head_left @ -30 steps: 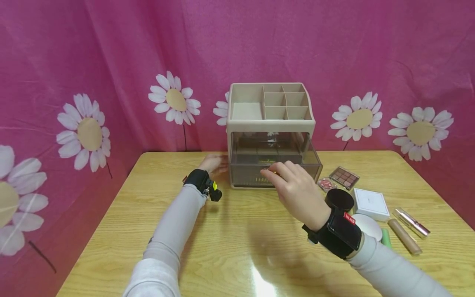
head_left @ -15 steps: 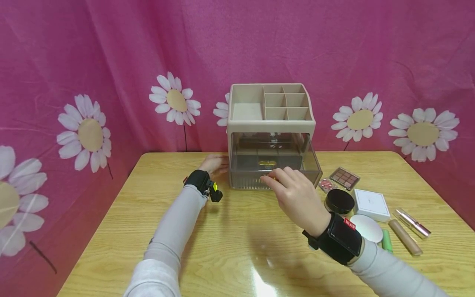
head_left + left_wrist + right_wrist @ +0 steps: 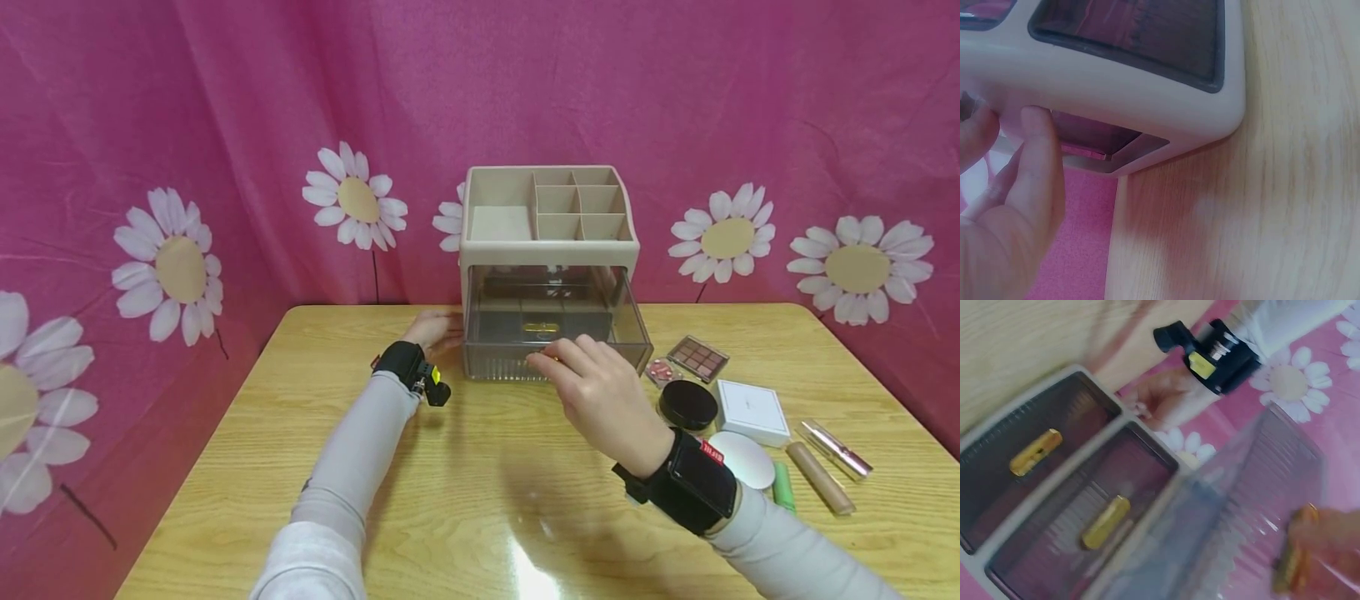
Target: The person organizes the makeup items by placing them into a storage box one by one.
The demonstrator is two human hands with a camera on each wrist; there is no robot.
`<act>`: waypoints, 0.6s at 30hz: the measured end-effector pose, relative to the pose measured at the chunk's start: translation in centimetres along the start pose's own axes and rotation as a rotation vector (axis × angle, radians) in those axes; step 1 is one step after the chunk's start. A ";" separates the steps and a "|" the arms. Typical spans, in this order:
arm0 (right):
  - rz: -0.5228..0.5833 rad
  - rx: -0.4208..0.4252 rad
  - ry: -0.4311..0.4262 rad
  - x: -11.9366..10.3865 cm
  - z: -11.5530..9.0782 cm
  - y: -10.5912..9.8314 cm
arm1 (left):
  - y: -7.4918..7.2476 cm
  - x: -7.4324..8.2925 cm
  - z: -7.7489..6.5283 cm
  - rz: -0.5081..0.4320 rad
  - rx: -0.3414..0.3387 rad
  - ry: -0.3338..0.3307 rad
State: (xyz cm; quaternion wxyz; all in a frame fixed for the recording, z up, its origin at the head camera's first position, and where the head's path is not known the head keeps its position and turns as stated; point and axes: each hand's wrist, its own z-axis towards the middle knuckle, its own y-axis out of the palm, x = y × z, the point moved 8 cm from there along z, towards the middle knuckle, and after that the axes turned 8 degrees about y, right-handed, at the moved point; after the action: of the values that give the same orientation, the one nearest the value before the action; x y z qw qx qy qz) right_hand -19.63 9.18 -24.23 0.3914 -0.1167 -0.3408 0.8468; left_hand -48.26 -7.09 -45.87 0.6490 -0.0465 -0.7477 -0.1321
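A cream cosmetics organizer (image 3: 549,254) with smoky clear drawers stands at the back of the table. Its uppermost drawer (image 3: 495,363) juts out toward me. My right hand (image 3: 609,404) pinches the gold handle (image 3: 1287,569) on this drawer's front, thumb and fingers around it. Against the organizer's left side rests my left hand (image 3: 432,330), its fingertips by an opening in the side wall (image 3: 1185,109) in the left wrist view. Two lower drawers, each with a gold handle (image 3: 1105,523), are closed in the right wrist view.
Right of the organizer lie an eyeshadow palette (image 3: 699,358), a black-lidded round jar (image 3: 687,405), a white box (image 3: 752,412), a white round compact (image 3: 742,460), a green tube (image 3: 783,486), a beige tube (image 3: 820,478) and a shiny pink tube (image 3: 836,450). A flowered pink curtain (image 3: 420,75) hangs behind.
The top drawer has slid farther out toward me, with my right hand moving along on its handle. A gold handle below now shows through it. My left hand has stayed at the organizer's side.
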 end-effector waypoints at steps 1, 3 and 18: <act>0.008 -0.014 -0.003 0.0 0.1 -0.1 | -0.7 -1.1 1.5 0.002 0.007 -0.004; 0.034 -0.063 -0.010 0.0 0.3 -0.5 | -1.3 -2.3 3.1 0.001 0.002 0.001; 0.322 -0.200 0.248 7.0 1.0 -7.1 | 2.8 4.5 -5.8 0.083 0.049 -0.060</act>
State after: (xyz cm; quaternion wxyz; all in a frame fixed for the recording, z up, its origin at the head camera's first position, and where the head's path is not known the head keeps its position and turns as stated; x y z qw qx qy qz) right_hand -20.54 17.18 -18.27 0.2767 -0.3113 -0.3494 0.8393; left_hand -42.74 -6.35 -40.32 0.6320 -0.0654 -0.7675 -0.0853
